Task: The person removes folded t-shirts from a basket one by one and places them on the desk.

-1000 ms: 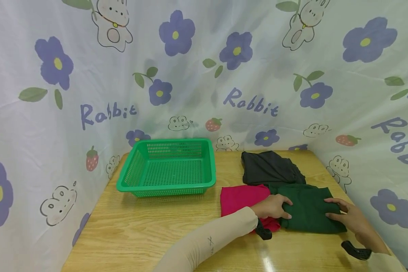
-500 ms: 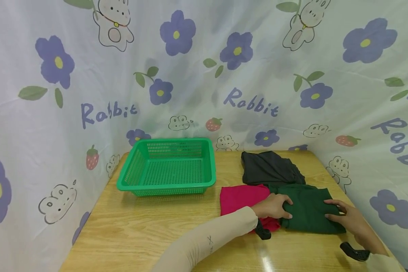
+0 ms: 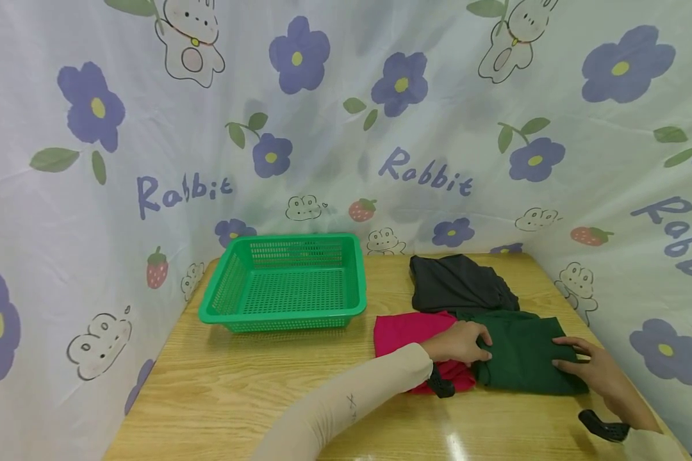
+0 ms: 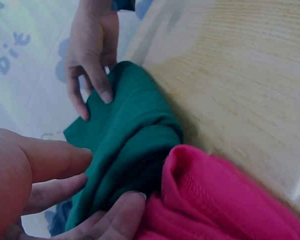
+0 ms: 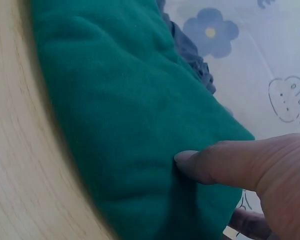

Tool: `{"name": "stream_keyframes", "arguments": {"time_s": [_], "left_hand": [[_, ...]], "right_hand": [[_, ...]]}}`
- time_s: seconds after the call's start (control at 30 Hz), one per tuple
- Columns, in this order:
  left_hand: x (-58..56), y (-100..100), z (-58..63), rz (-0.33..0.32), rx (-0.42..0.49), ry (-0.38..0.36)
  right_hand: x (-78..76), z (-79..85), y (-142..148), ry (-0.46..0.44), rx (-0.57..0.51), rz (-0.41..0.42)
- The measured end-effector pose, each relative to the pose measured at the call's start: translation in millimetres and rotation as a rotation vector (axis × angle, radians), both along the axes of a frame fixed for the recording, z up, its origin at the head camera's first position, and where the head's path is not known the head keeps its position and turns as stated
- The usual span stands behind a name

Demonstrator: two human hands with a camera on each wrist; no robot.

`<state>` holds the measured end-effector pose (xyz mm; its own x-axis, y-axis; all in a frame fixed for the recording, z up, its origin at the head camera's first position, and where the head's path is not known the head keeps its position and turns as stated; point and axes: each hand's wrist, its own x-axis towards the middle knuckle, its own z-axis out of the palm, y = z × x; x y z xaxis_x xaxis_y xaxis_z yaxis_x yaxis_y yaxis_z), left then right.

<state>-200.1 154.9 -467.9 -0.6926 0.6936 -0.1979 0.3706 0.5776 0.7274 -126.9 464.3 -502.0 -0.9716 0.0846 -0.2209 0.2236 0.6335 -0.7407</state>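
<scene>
A folded dark green garment (image 3: 525,352) lies at the right of the table, its left side against a folded pink-red garment (image 3: 400,330). My left hand (image 3: 458,341) is at the green garment's left edge, above the red one. Its fingers are spread and relaxed in the left wrist view, gripping nothing visible. At the opposite edge my right hand (image 3: 600,368) holds the green cloth (image 5: 115,110). The thumb (image 5: 210,162) presses on top, while another finger shows past the edge; its remaining fingers are mostly hidden.
A green perforated plastic basket (image 3: 291,323) stands at the back left of the wooden table (image 3: 254,384). Behind the green garment lies a folded black garment (image 3: 458,285). Printed curtains (image 3: 323,141) enclose the table's back and sides.
My left hand has shifted slightly up and left, away from the green garment's middle. My right hand stays at the right edge, and the garments keep their places.
</scene>
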Motion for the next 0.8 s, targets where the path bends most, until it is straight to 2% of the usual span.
{"name": "stream_keyframes", "arguments": {"time_s": [0.2, 0.4, 0.5, 0.63, 0.8], "left_hand": [[-5.8, -10.2, 5.5, 0.001, 0.022, -0.023], [-11.0, -22.3, 9.9, -0.021, 0.063, -0.018], [-17.0, -30.5, 12.7, -0.051, 0.049, 0.064], [-27.8, -47.9, 22.1, -0.091, 0.034, 0.188], [-40.0, -77.9, 41.5, -0.13, 0.08, 0.245]], "right_hand": [[-6.3, 6.5, -4.4, 0.02, 0.0, -0.016], [-10.7, 18.0, -15.5, 0.074, 0.064, -0.042], [-13.9, 24.7, -24.2, 0.118, 0.092, -0.022], [-20.8, 31.4, -37.9, 0.193, 0.148, -0.003], [-27.1, 41.4, -50.9, 0.254, 0.211, 0.019]]}}
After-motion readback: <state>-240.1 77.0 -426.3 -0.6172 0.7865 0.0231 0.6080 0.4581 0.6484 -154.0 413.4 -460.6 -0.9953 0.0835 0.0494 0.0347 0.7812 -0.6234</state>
